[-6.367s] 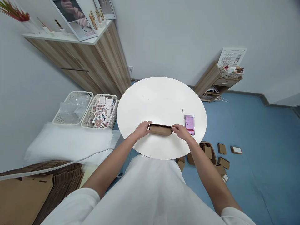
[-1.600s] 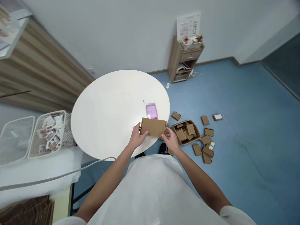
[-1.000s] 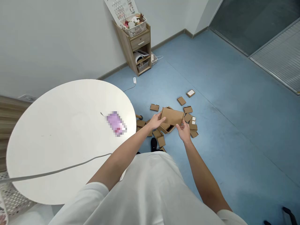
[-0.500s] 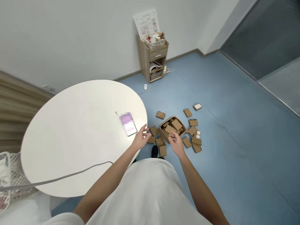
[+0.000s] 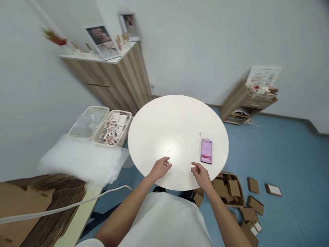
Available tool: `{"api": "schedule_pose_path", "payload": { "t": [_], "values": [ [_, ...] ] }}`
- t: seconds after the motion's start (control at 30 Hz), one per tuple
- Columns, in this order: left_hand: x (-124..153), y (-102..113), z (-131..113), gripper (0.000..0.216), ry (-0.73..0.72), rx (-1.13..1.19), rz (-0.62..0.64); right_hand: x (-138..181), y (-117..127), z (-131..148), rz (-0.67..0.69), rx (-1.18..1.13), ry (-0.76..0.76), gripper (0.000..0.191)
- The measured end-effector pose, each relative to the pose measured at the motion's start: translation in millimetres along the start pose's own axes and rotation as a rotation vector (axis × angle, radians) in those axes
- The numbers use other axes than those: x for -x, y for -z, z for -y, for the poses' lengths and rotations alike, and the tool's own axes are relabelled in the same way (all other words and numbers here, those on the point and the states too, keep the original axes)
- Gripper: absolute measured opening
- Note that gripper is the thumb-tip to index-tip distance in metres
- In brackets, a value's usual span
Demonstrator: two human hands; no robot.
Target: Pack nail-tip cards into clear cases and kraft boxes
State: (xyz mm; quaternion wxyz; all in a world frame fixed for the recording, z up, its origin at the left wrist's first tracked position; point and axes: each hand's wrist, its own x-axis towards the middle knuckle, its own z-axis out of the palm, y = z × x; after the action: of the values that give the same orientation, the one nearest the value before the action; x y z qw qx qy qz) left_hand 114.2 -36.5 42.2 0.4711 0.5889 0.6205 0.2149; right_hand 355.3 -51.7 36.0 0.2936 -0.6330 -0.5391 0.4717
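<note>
My left hand [image 5: 160, 168] hovers over the near edge of the round white table [image 5: 164, 127], fingers loosely curled and empty. My right hand [image 5: 200, 173] is beside it over the same edge, fingers also loosely apart and holding nothing. A phone with a pink screen [image 5: 206, 151] lies on the table just beyond my right hand. On the blue floor to the right stands an open cardboard box [image 5: 228, 188] filled with small brown boxes, with more small brown boxes [image 5: 253, 204] scattered around it.
Two white mesh baskets [image 5: 101, 123], one with printed packets, rest on a white padded surface [image 5: 79, 159] at left. Flat cardboard sheets [image 5: 31, 206] lie at lower left, crossed by a white cable [image 5: 64, 207]. A wooden cabinet [image 5: 115, 75] and a small wooden stand [image 5: 244, 103] line the wall.
The brown box I held went down into the pile on the floor. Both hands came back empty, and my view swung left to the table.
</note>
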Motion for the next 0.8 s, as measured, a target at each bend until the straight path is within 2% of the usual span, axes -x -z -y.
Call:
{"api": "schedule_pose_path", "payload": {
  "t": [0.13, 0.27, 0.37, 0.57, 0.67, 0.8],
  "values": [
    [26.7, 42.1, 45.7, 0.034, 0.158, -0.084, -0.002, -18.0, -53.0, 34.6, 0.188, 0.148, 0.069, 0.034],
    [46.5, 63.4, 71.9, 0.037, 0.237, -0.026, -0.085, -25.3, -88.6, 57.2, 0.389, 0.262, 0.160, 0.034],
    [55.4, 71.6, 75.2, 0.043, 0.276, 0.047, -0.177, -32.0, -101.0, 63.8, 0.509, 0.325, 0.242, 0.034],
    [69.8, 88.4, 62.7, 0.050, 0.331, 0.064, -0.340, -57.1, -128.5, 75.2, 0.656, 0.369, 0.332, 0.033],
    [75.9, 105.6, 65.2, 0.047, 0.337, -0.004, -0.426, -69.2, -153.9, 93.0, 0.721, 0.371, 0.417, 0.031],
    [83.7, 137.4, 80.3, 0.046, 0.396, -0.095, -0.561, -79.0, -191.2, 122.0, 0.773, 0.363, 0.509, 0.030]
  ]
}}
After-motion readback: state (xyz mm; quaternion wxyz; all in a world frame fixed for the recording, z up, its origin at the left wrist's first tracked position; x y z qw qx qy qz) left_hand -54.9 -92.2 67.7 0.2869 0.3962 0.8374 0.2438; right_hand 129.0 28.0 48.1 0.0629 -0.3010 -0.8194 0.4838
